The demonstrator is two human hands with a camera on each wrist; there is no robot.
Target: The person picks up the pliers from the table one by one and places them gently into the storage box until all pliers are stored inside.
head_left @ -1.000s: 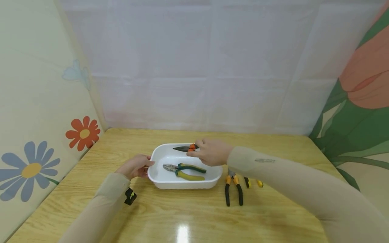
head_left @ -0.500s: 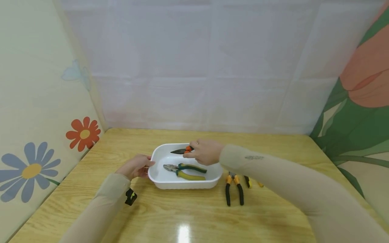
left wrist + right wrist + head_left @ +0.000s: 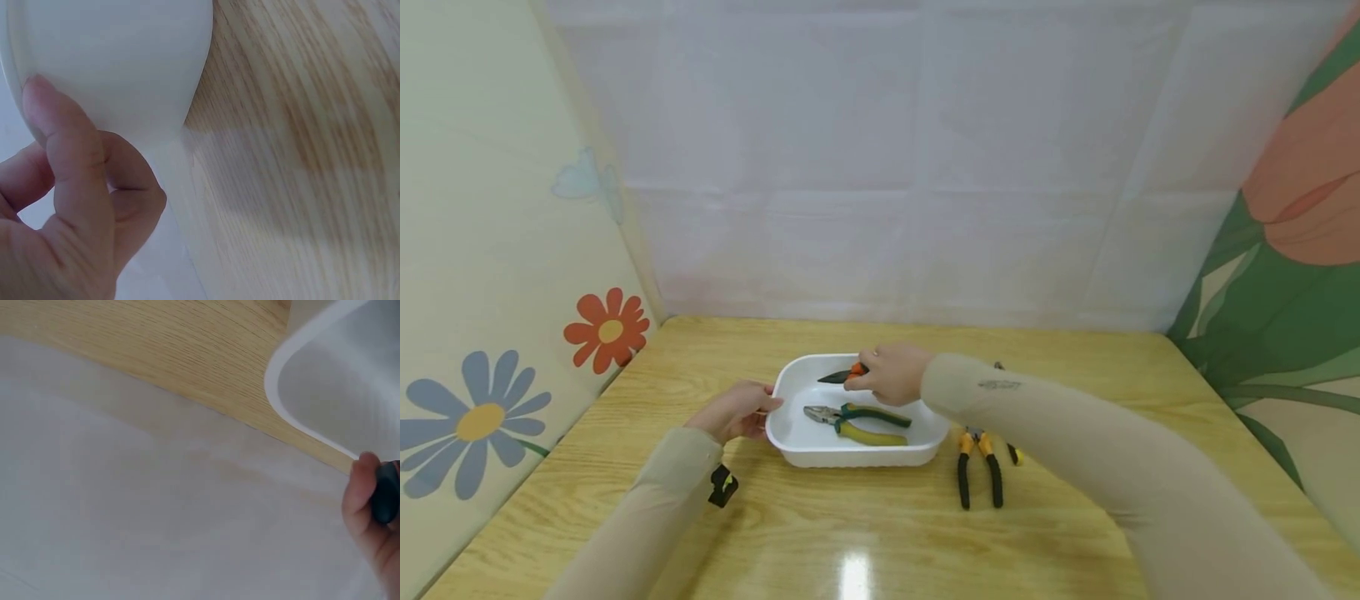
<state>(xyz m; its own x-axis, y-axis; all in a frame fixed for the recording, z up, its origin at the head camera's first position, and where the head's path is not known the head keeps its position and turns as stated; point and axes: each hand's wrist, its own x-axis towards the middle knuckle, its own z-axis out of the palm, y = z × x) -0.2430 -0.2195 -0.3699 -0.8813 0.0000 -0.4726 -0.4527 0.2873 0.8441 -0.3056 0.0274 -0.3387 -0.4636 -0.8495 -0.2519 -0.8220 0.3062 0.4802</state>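
Red flower (image 3: pixel 610 332) — left wall (image 3: pixel 482 250); pale sheet (image 3: pixel 880 167) — back.

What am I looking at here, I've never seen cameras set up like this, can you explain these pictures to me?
There is no machine: these are a person's bare left hand and right hand. The wide picture comes from a camera worn on the head, looking forward and down; the two close-ups come from cameras on the wrists. On the wooden table sits a white tray with green-and-yellow pliers lying in it. Orange-and-black pliers lie to its right, beside a mostly hidden item. The left hand grips the tray's rim. The right hand holds dark pointed pliers with orange on them, over the tray; I can't tell whether they touch it.
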